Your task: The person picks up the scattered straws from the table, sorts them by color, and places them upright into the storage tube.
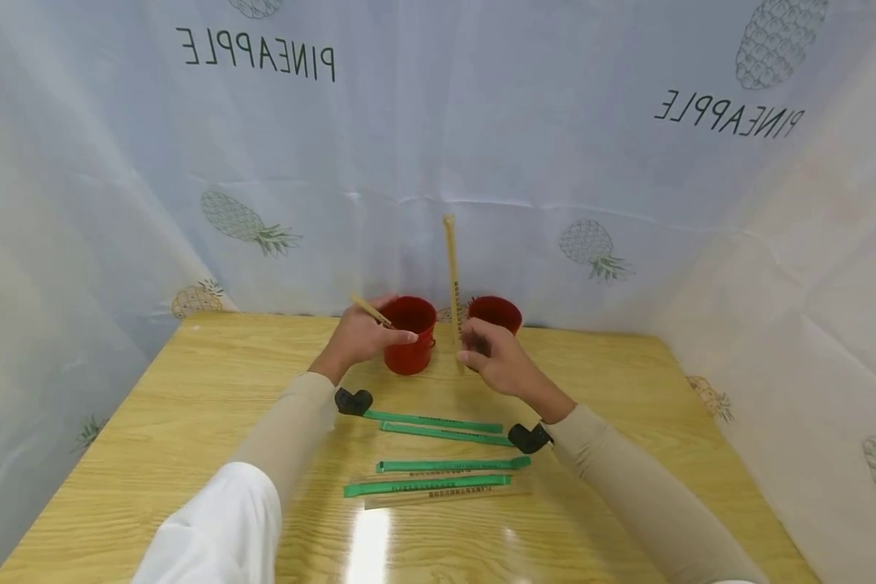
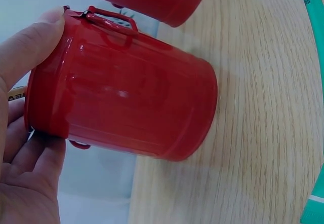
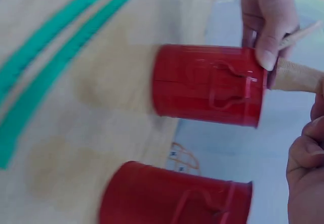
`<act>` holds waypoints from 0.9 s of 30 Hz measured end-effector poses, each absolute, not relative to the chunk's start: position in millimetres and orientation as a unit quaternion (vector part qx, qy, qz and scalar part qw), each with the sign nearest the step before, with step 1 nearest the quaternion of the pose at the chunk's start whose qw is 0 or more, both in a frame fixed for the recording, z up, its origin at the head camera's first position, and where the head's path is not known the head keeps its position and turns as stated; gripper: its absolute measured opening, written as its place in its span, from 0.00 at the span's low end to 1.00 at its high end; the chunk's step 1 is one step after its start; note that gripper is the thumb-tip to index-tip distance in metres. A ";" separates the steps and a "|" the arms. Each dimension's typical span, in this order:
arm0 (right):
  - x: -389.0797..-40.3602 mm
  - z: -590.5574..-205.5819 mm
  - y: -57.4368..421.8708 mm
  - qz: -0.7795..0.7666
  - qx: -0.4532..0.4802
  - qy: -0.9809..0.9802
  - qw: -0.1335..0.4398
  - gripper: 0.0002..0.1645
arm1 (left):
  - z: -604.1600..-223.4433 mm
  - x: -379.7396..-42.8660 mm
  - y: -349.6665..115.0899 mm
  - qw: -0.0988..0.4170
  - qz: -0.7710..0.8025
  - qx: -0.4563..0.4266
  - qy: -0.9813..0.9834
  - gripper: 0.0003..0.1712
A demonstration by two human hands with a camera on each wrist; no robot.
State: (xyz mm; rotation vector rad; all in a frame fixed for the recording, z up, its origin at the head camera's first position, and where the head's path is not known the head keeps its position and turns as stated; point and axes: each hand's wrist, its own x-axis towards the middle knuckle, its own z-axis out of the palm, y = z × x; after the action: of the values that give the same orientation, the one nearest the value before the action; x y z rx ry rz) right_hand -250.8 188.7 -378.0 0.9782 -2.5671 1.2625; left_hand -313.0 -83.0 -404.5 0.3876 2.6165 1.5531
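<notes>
My left hand (image 1: 361,331) grips the rim of a red bucket (image 1: 407,357), thumb on the near side and fingers at the far side. A tan paper-wrapped straw (image 1: 371,311) sticks out of this bucket beside that hand. My right hand (image 1: 500,357) pinches another tan wrapped straw (image 1: 453,276) near its lower end; it stands almost upright between the buckets in the head view. In the right wrist view, that straw (image 3: 298,77) is by the left bucket's mouth. A second red bucket (image 1: 498,311) stands behind my right hand, partly hidden by it.
Several green wrapped straws (image 1: 445,465) and tan wrapped straws (image 1: 445,497) lie crosswise on the wooden table (image 1: 599,503) in front of the buckets. A white curtain (image 1: 409,146) with pineapple prints hangs right behind the table.
</notes>
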 end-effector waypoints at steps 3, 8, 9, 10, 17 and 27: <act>-261.3 -367.4 177.6 0.399 0.318 -0.857 0.075 0.06 | -403.8 -313.1 -84.5 0.034 0.512 0.128 0.849 0.52; -277.3 -357.3 162.0 0.383 0.287 -0.875 0.071 0.08 | -405.4 -314.1 -83.7 0.034 0.516 0.128 0.846 0.51; -280.7 -356.3 159.0 0.385 0.282 -0.876 0.067 0.06 | -405.2 -314.0 -83.3 0.034 0.516 0.126 0.847 0.51; -284.0 -355.4 156.1 0.386 0.278 -0.877 0.064 0.05 | -404.6 -313.7 -83.1 0.033 0.516 0.125 0.846 0.51; -300.4 -351.6 133.0 0.396 0.273 -0.875 0.055 0.06 | -400.1 -310.9 -83.3 0.030 0.522 0.133 0.842 0.49; -312.1 -352.5 115.5 0.366 0.252 -0.894 0.060 0.04 | -403.2 -312.3 -82.5 0.025 0.517 0.146 0.843 0.45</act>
State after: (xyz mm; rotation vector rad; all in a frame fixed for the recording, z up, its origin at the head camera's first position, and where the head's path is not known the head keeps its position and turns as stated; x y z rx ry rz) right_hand -312.1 115.5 -352.5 0.7615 -2.7062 1.1077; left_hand -312.3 -82.5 -403.2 0.4527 2.6078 1.5977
